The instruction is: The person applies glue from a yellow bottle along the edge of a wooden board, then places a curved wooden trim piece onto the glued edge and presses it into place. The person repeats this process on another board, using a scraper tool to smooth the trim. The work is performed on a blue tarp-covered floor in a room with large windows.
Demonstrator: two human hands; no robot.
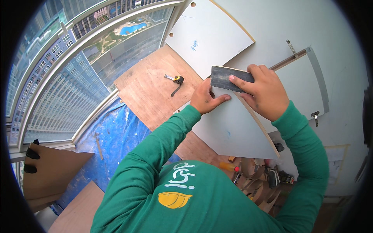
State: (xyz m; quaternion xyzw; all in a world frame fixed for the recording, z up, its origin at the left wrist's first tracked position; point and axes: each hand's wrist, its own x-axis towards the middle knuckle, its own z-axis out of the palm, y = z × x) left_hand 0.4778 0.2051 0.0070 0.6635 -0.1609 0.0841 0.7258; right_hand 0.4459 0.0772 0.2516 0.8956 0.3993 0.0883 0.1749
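A white panel (233, 130) with a thin wood-coloured edge stands tilted in front of me. My left hand (208, 98) is closed around its upper left corner, with the thumb lying on the white face. In my right hand (269, 89) is a dark grey flat block (223, 77), which looks like a sanding block. The thumb presses on its near face, and the other fingers go behind it. The block lies along the panel's top edge, beside my left fingers. Whether it touches the edge all along is hidden.
A tape measure (178, 80) lies on the plywood sheet (149, 81) to the left. Another white panel (208, 37) rests beyond, and a cabinet door with hinges (303, 83) is at right. Blue tarp (116, 132) covers floor by the window; tools and edging rolls (252, 169) lie near.
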